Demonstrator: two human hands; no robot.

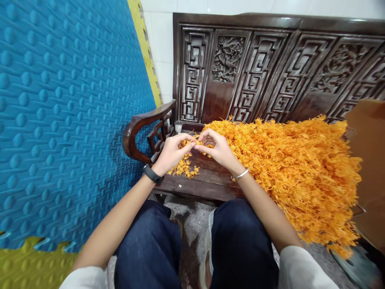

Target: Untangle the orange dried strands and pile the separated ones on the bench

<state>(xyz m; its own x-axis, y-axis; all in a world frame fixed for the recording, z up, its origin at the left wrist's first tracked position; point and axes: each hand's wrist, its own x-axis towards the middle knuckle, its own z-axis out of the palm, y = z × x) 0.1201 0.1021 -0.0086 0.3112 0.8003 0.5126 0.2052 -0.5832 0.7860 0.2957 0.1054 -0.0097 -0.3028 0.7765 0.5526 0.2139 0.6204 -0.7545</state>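
L hand [176, 151] & R hand [217, 149] pinch orange pc [197, 142] abv bench [210, 176]

From afar I see orange blossoms [288, 168], a dark brown bench [221, 100] patterned in squared spirals, and blue matting [69, 100] with raised dots.

The person wears plain white sleeves [303, 269] that end near the elbows, dark navy-blue trousers [144, 245] of plain cloth, a flat, smooth black wristband [152, 174] on the left wrist, and a narrow, polished, silver-coloured bangle [240, 174] on the right wrist.
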